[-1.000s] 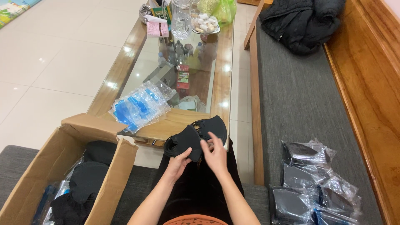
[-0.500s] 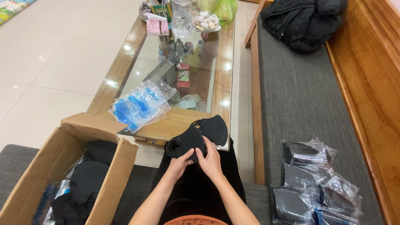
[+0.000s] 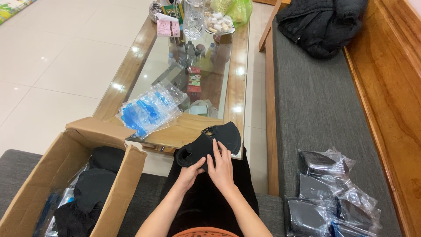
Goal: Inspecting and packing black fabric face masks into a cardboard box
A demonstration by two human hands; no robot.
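Fingers of both hands, left hand [image 3: 189, 172] and right hand [image 3: 221, 166], pinch black masks [image 3: 210, 140], partly hiding them.

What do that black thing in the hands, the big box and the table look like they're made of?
Black piece: soft matte fabric, probably; it bends under the left hand and right hand.
Box: brown corrugated cardboard, judging by its dull creased flaps.
Table: glossy varnished wood frame with a clear glass top; lights reflect on it and items show underneath.

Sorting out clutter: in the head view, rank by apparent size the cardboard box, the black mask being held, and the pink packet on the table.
1. cardboard box, though nearest the camera
2. black mask
3. pink packet, farthest away
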